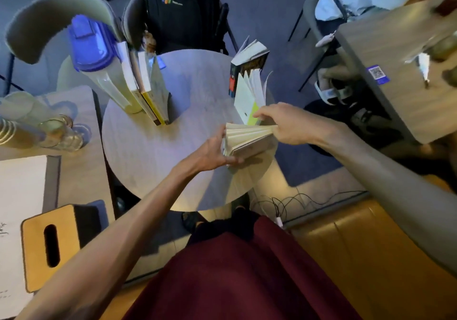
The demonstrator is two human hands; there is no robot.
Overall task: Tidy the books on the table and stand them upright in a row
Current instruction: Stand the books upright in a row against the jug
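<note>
On the round table (153, 161) both my hands hold one cream-paged book (247, 138), its pages fanned open. My left hand (212, 152) grips its left end and my right hand (284, 124) pinches its right end. Just behind it a white and yellow-green book (247, 99) stands with pages splayed. A dark-covered book (247, 68) stands open at the table's far right edge. At the far left, a row of upright books (146, 89) leans against a bottle with a blue lid (91, 47).
A black backpack (180, 8) sits on a chair beyond the table. Glass jars (57, 131) stand on a side table to the left, with a wooden tissue box (49, 245) nearer me. Another table (400, 77) and a seated person are at the right. Cables (296, 203) lie on the floor.
</note>
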